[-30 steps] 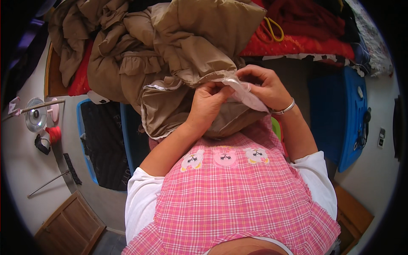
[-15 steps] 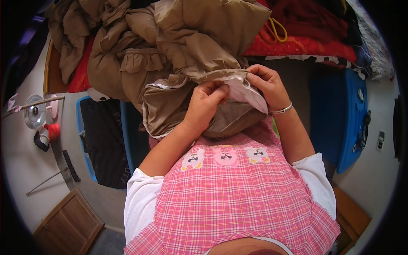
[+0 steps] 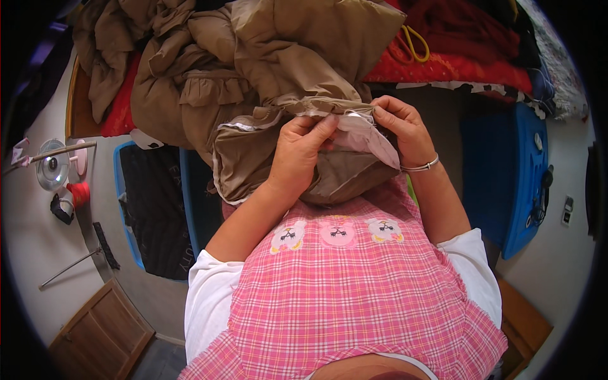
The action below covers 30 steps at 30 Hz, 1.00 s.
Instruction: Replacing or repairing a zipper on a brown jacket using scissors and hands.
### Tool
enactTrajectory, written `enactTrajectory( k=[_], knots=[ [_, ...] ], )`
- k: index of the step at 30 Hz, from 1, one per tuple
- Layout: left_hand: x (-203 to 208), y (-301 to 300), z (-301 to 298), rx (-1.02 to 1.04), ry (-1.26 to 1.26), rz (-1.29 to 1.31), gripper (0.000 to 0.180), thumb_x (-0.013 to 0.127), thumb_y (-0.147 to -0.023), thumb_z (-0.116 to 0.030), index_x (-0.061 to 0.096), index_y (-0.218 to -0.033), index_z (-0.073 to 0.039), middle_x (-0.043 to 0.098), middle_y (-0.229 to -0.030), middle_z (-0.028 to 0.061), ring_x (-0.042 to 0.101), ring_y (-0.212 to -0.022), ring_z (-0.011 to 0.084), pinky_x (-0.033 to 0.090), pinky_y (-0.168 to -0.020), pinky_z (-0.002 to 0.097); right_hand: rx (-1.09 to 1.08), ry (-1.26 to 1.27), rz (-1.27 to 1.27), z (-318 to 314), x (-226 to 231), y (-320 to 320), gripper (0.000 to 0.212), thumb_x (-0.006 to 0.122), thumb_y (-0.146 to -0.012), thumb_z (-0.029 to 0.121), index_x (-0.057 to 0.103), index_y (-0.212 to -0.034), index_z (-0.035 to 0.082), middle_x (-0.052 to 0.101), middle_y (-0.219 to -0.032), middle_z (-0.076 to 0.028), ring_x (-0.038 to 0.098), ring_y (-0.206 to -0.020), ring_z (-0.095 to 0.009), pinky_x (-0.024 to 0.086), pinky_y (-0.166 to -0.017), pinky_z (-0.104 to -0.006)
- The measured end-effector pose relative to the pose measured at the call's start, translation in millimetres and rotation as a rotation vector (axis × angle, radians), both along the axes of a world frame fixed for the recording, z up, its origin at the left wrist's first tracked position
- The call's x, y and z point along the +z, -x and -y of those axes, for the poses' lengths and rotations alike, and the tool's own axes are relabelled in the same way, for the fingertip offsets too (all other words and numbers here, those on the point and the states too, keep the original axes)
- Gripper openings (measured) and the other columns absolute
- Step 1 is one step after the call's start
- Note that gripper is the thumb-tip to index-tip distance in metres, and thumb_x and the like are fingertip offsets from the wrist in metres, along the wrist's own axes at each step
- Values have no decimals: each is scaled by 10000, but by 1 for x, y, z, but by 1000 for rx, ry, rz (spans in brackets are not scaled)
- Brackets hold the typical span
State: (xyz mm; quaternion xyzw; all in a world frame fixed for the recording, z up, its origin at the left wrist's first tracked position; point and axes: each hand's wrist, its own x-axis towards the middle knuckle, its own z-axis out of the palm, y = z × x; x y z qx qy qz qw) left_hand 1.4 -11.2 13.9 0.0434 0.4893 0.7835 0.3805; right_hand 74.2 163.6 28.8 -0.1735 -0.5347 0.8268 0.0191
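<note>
A large bunched piece of brown cloth, padded-looking and with a gathered ruffle, spreads before me and hangs down to my lap. My left hand pinches the cloth's raw edge between thumb and fingers. To the right, thumb and fingers of my right hand are closed on the same edge, near a corner. Between them the edge is drawn out, and a pale pinkish-white lining hangs below it. White trim runs along another fold by my left hand. The fingertips partly hide the gripped edge.
Yellow-handled scissors lie on red fabric at the far right. Blue containers flank me: a bin with dark cloth on the left, a blue stool-like piece on the right. A small fan stands far left.
My left hand has shifted slightly up and left along the edge, its thumb now straighter. The edge between my hands looks more stretched and folded over. My right hand has barely moved.
</note>
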Motion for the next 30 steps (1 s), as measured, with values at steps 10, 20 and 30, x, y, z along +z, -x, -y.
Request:
enactTrajectory(
  k=[10, 20, 30],
  knots=[
    [7, -4, 2, -41, -27, -79, 151, 622, -842, -128, 607, -972, -53, 603, -853, -12, 516, -722, 58, 415, -637, 209, 5, -682, -292, 4, 15, 11, 179, 652, -778, 93, 615, -938, 20, 570, -813, -14, 539, -754, -71, 422, -658, -204],
    [9, -5, 4, -80, -3, -163, 141, 630, -839, -128, 625, -956, -49, 609, -813, -21, 520, -715, 46, 412, -638, 198, 155, -964, -442, 12, 26, 20, 168, 678, -763, 100, 620, -887, 3, 563, -726, -28, 549, -689, -104, 430, -600, -230],
    [2, -1, 20, -151, 86, -165, 139, 600, -855, -122, 617, -941, -15, 596, -781, -6, 514, -711, 48, 410, -646, 199, 64, -31, -54, 5, 9, 18, 120, 610, -858, 148, 598, -900, 37, 594, -807, 29, 531, -734, -40, 432, -657, -185]
  ],
)
